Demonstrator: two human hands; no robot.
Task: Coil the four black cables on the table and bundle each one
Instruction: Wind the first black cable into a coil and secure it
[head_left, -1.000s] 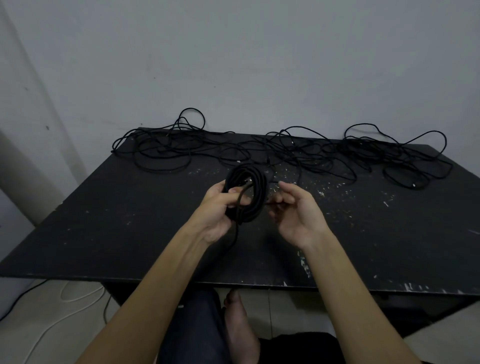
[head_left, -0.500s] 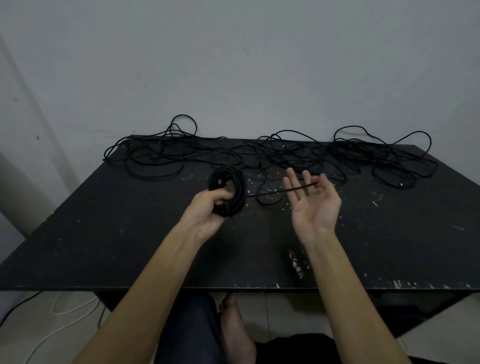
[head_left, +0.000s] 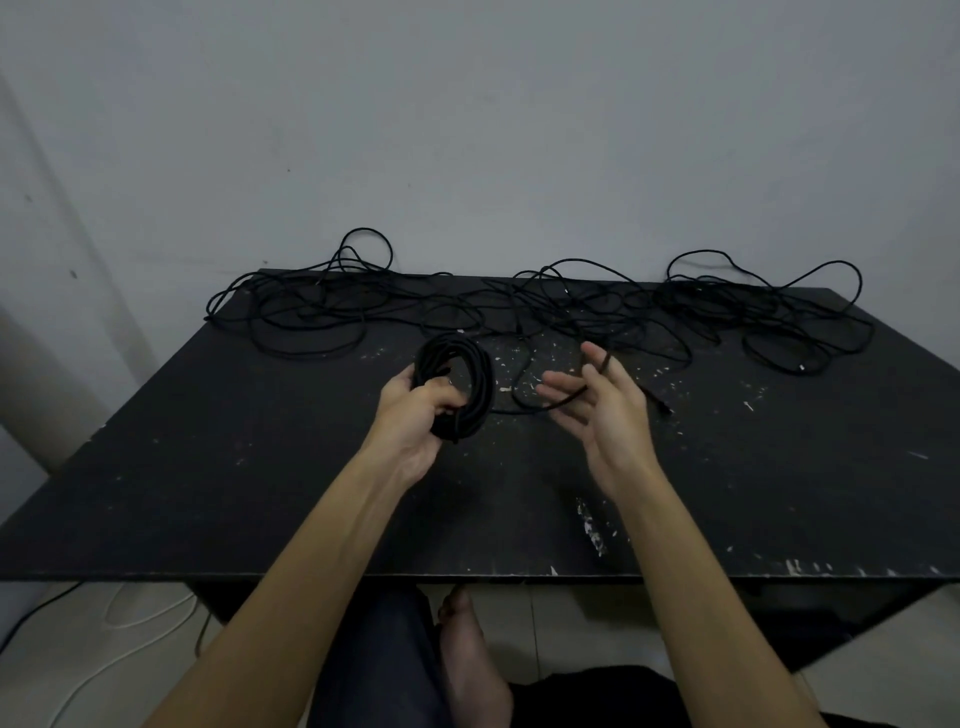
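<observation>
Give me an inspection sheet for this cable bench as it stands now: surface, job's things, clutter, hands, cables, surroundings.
Surface: black table, scuffed, with pale flecks and chips.
Job's things: one coiled cable held above the table; its loose tail runs to the right.
Clutter: nothing seen besides the cables.
Hands: left hand grips the coiled cable; right hand, fingers nearly straight, has the loose tail passing across its fingers.
Cables: uncoiled cables lie tangled along the table's far edge, some loops rising against the wall; how many, cannot tell.
Surroundings: plain grey wall; pale floor with a white cord at lower left; the person's bare foot under the table.
</observation>
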